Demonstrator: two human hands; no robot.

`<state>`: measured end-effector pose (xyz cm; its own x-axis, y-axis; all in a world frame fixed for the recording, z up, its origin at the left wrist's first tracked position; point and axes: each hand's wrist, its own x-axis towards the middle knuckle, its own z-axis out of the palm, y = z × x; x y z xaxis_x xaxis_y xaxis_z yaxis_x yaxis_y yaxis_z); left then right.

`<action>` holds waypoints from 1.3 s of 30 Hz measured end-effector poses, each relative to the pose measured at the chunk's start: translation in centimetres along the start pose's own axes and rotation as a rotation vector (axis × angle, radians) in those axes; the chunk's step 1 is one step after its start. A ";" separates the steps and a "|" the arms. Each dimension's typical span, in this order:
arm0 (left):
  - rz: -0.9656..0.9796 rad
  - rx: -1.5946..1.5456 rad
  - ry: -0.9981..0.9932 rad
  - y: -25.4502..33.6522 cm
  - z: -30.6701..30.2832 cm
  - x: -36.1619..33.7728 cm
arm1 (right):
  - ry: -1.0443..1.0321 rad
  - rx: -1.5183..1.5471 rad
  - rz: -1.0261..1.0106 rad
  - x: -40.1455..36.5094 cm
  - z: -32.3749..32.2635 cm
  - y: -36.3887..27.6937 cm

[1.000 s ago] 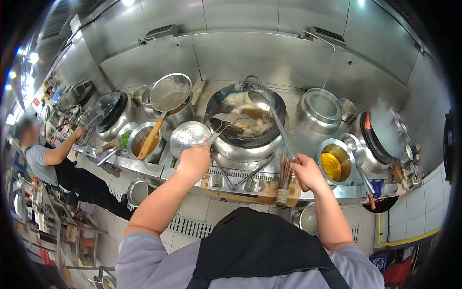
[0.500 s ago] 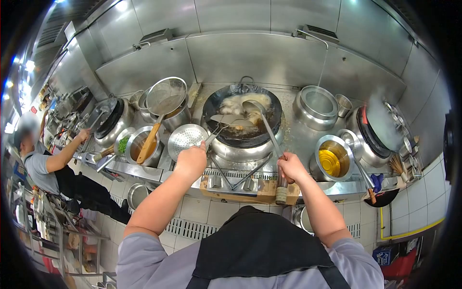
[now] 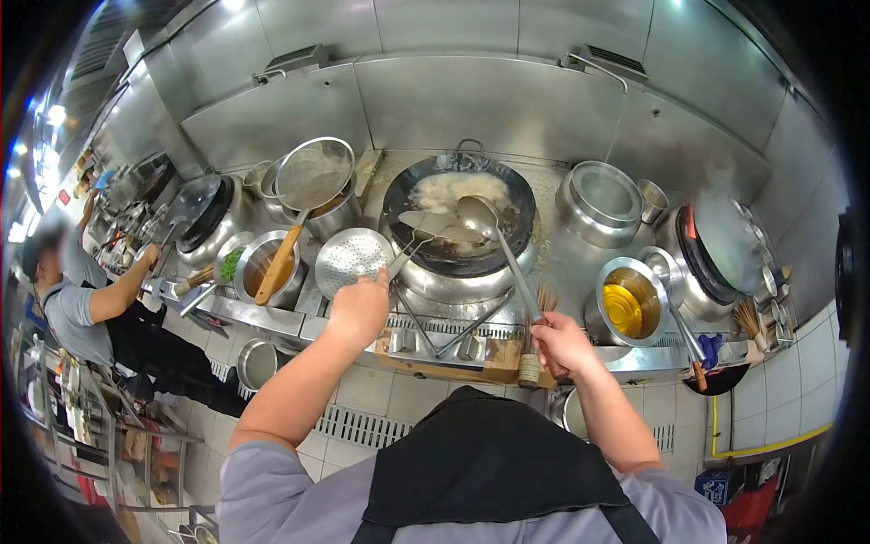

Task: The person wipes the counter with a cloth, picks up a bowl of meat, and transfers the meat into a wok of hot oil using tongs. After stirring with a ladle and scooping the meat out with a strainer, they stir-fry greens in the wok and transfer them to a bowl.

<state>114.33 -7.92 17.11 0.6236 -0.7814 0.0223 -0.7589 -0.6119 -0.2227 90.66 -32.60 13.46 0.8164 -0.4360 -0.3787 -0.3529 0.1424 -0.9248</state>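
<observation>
My left hand (image 3: pixel 361 306) is closed round the handle of a flat metal spatula (image 3: pixel 430 223), whose blade reaches over the black wok (image 3: pixel 393 195). In my right hand (image 3: pixel 560 344) is the long handle of a metal ladle (image 3: pixel 478 214); its bowl hangs over the wok beside the spatula blade. Pale, foaming food (image 3: pixel 460 189) lies in dark liquid in the wok. A perforated strainer (image 3: pixel 353 261) rests just behind my left hand. Near my right hand, a bundled bamboo brush (image 3: pixel 529 363) stands at the counter edge.
Left of the wok are a mesh strainer (image 3: pixel 314 174), a pot with a wooden-handled tool (image 3: pixel 279 265) and chopped greens (image 3: pixel 230 265). To the right stand a lidded pot (image 3: pixel 605 192), a pot of yellow oil (image 3: pixel 622 308) and a steaming wok (image 3: pixel 725 245). A co-worker (image 3: pixel 100 308) stands far left.
The ladle bowl has come a little nearer, toward the wok's middle, and my right hand has shifted right and slightly down. My left hand has barely moved.
</observation>
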 end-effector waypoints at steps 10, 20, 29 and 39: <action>0.016 0.007 0.046 -0.2 0.6 0.0 | 0.020 -0.138 0.011 4.8 0.5 1.3; 0.015 -0.008 0.022 -0.6 0.4 -0.4 | 0.189 -0.499 -0.185 4.3 -0.3 -1.3; 0.009 -0.021 -0.027 -0.6 -0.5 -0.5 | 0.036 -0.118 -0.007 -1.8 -1.2 -2.9; 0.035 -0.027 0.038 -0.7 0.3 -0.1 | 0.019 -0.312 -0.014 3.9 -1.3 0.5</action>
<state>114.82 -7.35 17.01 0.5898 -0.8059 0.0517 -0.7851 -0.5872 -0.1972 93.05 -35.34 11.55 0.8146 -0.4532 -0.3621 -0.4671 -0.1423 -0.8727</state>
